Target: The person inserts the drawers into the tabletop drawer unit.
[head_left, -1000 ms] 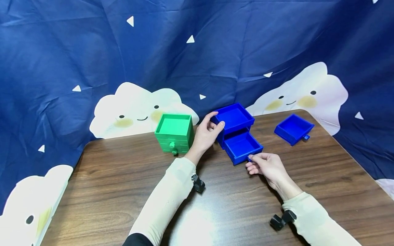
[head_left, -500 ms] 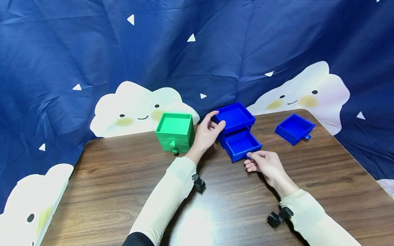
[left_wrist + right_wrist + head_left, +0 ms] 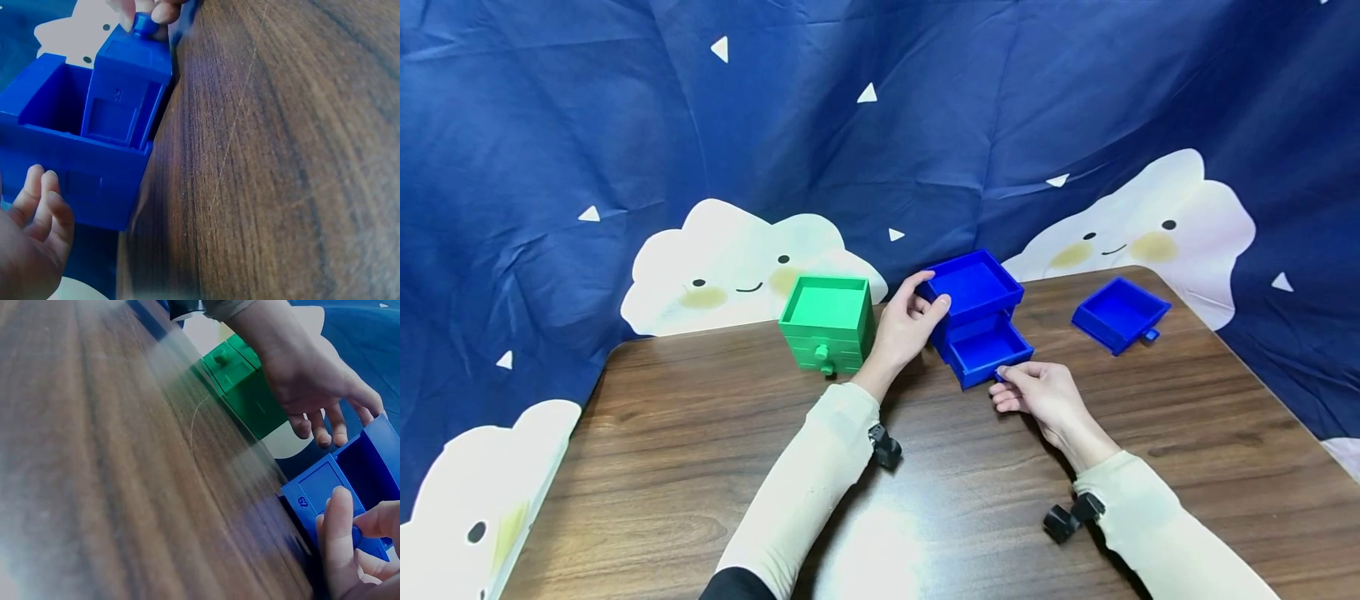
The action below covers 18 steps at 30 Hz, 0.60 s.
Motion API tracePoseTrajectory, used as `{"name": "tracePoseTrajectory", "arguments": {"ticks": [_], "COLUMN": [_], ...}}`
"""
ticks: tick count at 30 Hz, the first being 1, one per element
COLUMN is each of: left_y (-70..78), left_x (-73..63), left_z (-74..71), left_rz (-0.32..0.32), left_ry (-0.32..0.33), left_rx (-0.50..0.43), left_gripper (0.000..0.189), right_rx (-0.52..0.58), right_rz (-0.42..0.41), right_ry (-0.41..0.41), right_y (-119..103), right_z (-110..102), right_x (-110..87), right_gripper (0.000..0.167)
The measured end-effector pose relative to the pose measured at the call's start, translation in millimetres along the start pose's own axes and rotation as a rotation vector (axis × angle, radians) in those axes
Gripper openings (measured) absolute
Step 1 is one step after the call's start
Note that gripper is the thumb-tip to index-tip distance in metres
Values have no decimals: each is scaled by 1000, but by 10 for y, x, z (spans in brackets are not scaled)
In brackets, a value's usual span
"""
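Note:
A small blue drawer cabinet (image 3: 973, 285) with a tray-like top stands near the table's back edge. My left hand (image 3: 904, 329) holds it at its left side, thumb at the front corner and index finger up at the top rim. Its lower blue drawer (image 3: 987, 348) sticks out partway, nothing inside. My right hand (image 3: 1048, 398) pinches that drawer's round knob (image 3: 145, 24) between thumb and fingers. Above the lower drawer, the upper slot is a bare opening. Another blue drawer (image 3: 1120, 310) lies off to the right, its knob pointing forward right.
A green drawer cabinet (image 3: 826, 333) with its drawers closed stands just left of my left hand. The wooden table (image 3: 700, 467) ends behind the cabinets at a dark blue cloud-print curtain (image 3: 820, 133). Black wrist cameras sit on both sleeves.
The lower blue drawer has slid a bit further back into the cabinet, with my right hand moving along, pinching its knob. My left hand stays on the cabinet.

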<state>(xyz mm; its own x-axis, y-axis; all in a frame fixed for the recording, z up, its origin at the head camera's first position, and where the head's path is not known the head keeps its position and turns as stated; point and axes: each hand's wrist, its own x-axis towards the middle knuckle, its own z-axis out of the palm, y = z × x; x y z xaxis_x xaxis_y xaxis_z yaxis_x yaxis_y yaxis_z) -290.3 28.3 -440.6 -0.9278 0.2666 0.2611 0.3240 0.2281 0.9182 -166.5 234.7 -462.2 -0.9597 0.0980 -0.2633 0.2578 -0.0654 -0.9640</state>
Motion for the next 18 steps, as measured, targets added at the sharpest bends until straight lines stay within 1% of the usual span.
{"name": "tracePoseTrajectory", "arguments": {"ticks": [10,18], "left_y": [6,14], "left_x": [-1,-9], "left_z": [-2,-2], "left_rz": [-3,-8], "left_ry": [-14,-14], "left_rx": [16,5], "left_gripper": [52,52], "right_rx": [25,24], "right_rz": [13,18], "right_ry": [-6,2], "right_y": [-38,-47], "right_z": [32,69], "right_x": [85,124], "right_gripper": [32,30]}}
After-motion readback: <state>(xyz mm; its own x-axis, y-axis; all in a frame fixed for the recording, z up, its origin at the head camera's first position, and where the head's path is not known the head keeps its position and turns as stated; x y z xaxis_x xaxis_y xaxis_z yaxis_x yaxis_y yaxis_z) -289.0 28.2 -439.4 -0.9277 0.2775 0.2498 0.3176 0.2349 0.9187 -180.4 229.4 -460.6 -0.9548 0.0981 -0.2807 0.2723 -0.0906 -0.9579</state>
